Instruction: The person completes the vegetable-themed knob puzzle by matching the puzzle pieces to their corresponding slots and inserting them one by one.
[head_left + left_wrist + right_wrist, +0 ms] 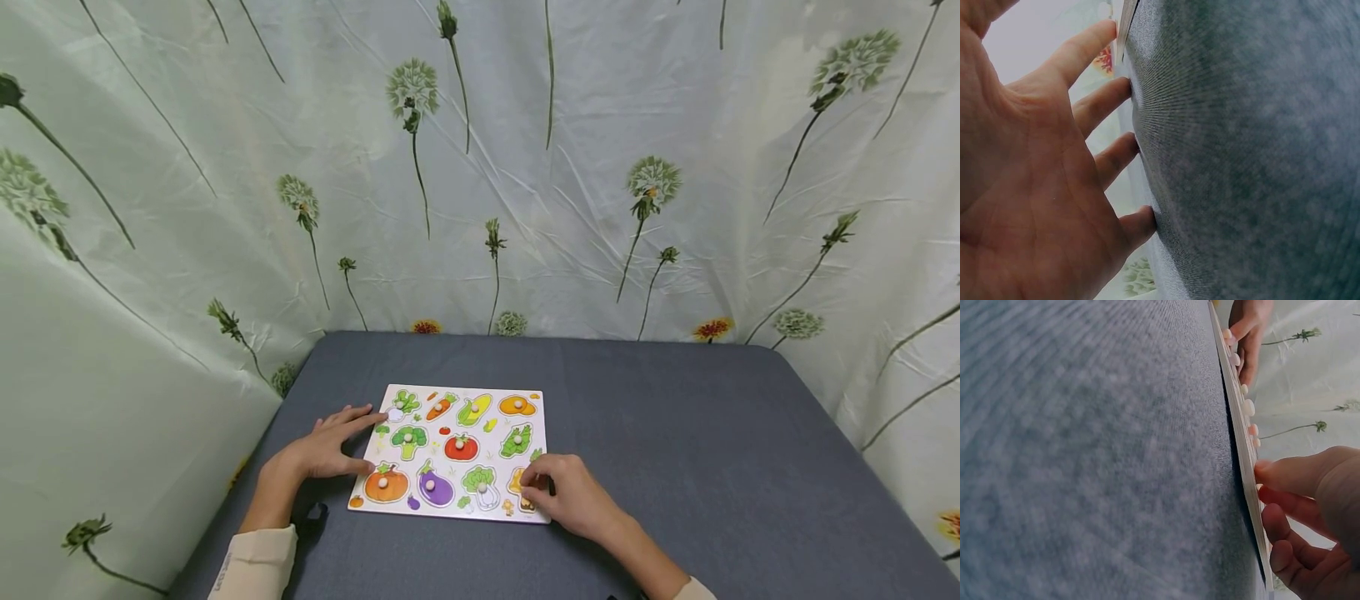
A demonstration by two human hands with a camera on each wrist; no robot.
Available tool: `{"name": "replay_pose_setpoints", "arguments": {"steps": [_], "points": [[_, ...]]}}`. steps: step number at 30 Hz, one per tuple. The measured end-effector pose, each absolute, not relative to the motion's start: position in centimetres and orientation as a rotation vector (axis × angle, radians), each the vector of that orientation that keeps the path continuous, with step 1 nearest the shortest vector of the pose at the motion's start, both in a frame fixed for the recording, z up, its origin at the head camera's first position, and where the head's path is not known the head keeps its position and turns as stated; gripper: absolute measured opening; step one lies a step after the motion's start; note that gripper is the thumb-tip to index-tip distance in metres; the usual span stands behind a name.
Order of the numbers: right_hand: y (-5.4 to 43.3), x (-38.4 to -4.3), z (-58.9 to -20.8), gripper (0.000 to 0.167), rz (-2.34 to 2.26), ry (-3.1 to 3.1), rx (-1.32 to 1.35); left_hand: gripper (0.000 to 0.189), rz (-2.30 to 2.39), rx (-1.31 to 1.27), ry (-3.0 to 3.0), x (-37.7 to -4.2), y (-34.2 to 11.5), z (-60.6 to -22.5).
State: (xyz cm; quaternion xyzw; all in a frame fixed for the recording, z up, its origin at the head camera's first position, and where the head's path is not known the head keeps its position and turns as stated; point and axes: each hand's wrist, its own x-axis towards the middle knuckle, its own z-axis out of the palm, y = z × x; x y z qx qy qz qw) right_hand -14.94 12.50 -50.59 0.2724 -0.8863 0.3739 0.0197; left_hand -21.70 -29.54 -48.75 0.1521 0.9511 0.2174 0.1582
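Note:
A white wooden peg puzzle board point(480, 472) with vegetable pieces lies flat on the table. My left hand point(327, 445) is spread at its left side, index fingertip and thumb tip at the board's edge. In the left wrist view the left hand's other fingers point(1107, 106) reach down to the cloth. At the front right corner my right hand point(572, 498) pinches a yellow-and-brown puzzle piece point(516, 481), which the fingers partly cover. The right wrist view has the thumb point(1291, 476) and fingertips close together at the board's face, the piece's knob hidden behind them.
Grey-blue cloth covers the table point(675, 442). Pieces with round knobs sit in the board, among them a tomato point(461, 448), an eggplant point(436, 489) and a pumpkin point(386, 487). A curtain with dandelion prints point(525, 167) hangs behind the table and at its sides.

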Motion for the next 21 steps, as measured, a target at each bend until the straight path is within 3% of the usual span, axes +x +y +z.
{"name": "replay_pose_setpoints", "arguments": {"steps": [12,21], "points": [[13.0,-14.7,-50.8,0.009,1.194,-2.728,0.869,0.093,0.634,0.455,2.688,-22.0,-29.4,-48.4],[14.9,-14.5,-49.9,0.02,1.221,-2.755,0.86,0.092,0.701,0.474,2.665,-21.6,-30.3,-49.3]]}}
